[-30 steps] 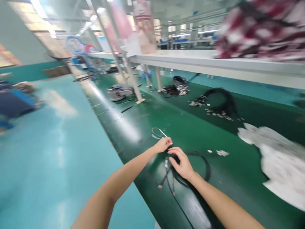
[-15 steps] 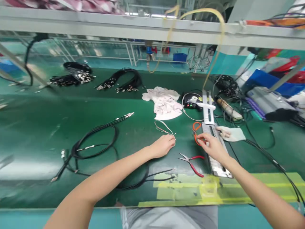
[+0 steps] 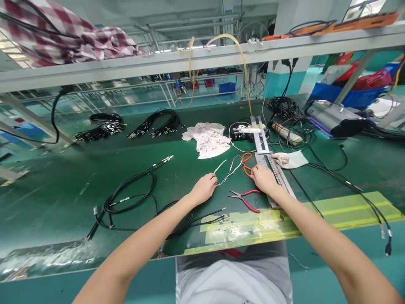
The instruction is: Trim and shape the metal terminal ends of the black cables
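The left hand point(image 3: 205, 188) has its fingers curled together around the near end of a thin pale wire point(image 3: 228, 168), which runs from the fist up and to the right across the green belt point(image 3: 63, 185). The right hand point(image 3: 262, 177) lies knuckles-up with its fingertips on the near handle of a pair of orange scissors point(image 3: 245, 163); whether those fingers are pinched on the handle or only resting against it cannot be told. The far end of the wire lies just beside the scissors.

Near both hands, between the wrists, lies a pair of red-handled pliers point(image 3: 245, 199), jaws pointing left. Under the right wrist a metal ruler point(image 3: 268, 158) runs from the near edge of the belt away to the far side. Right of it lies a pale glove point(image 3: 291, 159), and at its far end sits a small black box point(image 3: 241, 134).

Left of the left forearm, a black cable point(image 3: 133, 196) makes a loose loop on the belt, with more cable ends trailing toward strips of yellow tape point(image 3: 341, 211) along the near edge. Farther off lies a crumpled white cloth point(image 3: 207, 138), and beyond it to the left two bundles of black cables point(image 3: 158, 122). A grey shelf point(image 3: 202, 59) spans the bench overhead, with a checked cloth point(image 3: 63, 36) heaped on its left part and a yellow hose point(image 3: 240, 63) hanging from it.
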`<state>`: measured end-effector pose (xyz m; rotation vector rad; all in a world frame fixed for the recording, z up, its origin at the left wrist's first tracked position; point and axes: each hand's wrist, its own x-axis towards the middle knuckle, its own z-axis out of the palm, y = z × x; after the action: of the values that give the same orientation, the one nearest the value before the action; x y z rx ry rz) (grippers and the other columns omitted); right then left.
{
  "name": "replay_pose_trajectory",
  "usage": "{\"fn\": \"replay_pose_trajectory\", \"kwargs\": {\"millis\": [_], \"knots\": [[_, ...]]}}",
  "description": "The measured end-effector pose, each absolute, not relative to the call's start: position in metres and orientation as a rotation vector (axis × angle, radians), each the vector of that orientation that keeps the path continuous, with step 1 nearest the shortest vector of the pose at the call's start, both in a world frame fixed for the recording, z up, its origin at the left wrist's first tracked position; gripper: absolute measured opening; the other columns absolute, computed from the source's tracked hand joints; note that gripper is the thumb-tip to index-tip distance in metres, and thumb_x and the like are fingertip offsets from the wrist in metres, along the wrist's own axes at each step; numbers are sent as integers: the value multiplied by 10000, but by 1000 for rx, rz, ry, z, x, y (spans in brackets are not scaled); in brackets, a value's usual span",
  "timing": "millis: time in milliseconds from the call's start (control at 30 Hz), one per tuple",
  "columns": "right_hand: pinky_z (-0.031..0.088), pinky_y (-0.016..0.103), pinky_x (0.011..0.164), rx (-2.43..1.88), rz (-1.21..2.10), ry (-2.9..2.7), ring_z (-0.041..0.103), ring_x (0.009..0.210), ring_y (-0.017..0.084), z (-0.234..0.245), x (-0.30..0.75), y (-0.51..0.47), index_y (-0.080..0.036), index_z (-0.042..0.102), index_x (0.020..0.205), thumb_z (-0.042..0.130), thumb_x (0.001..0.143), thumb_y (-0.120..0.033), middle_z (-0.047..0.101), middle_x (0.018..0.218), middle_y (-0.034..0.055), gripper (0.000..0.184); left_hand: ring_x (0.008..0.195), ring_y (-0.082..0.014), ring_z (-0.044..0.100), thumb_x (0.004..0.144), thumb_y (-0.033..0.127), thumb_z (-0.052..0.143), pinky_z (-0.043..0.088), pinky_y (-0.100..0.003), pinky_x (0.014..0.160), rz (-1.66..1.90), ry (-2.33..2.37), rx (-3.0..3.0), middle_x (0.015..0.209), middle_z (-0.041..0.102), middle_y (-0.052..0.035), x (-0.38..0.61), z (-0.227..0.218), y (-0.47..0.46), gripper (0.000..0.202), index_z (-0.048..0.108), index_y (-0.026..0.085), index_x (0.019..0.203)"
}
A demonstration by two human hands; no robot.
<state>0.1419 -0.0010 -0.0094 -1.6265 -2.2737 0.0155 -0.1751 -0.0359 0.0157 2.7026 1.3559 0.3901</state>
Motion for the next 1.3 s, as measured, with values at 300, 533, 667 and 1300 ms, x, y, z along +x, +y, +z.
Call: {"fn": "replay_pose_trajectory", "kwargs": {"millis": [300, 533, 667, 1300], "knots": [[493, 376, 816, -1570, 62, -2326, 633, 931, 239, 7, 166, -22, -215, 627, 948, 482, 1009, -356, 635, 1024, 94, 212, 1050, -243, 568, 966, 172, 442, 507, -424, 939, 510, 1414, 2599, 1119, 585, -103, -208, 0, -37, 138, 579, 191, 969], [495, 482, 963, -1294, 291, -2477, 581, 1163, 307, 17, 122, -75, -272, 574, 1305, 679, 887, -480, 631, 1271, 97, 479, 1191, -254, 546, 980, 183, 446, 497, -430, 1014, 514, 1277, 2591, 1230, 584, -102, -209, 6, -52, 146, 587, 207, 1008], [520, 461, 905, -1242, 491, -2394, 601, 1054, 279, 8, 104, -94, -297, 620, 1268, 613, 927, -311, 655, 1139, 83, 342, 1222, -262, 534, 988, 189, 447, 490, -434, 1027, 507, 1272, 2562, 1253, 582, -111, -212, 6, -55, 160, 586, 203, 1066], [468, 484, 1031, -1332, 178, -2292, 563, 1203, 305, 12, 96, -31, -246, 644, 1234, 521, 991, -320, 621, 1276, 105, 282, 973, -255, 563, 1019, 276, 451, 474, -395, 833, 280, 1330, 2422, 1044, 611, -100, -179, 16, -126, 180, 595, 180, 1069]]}}
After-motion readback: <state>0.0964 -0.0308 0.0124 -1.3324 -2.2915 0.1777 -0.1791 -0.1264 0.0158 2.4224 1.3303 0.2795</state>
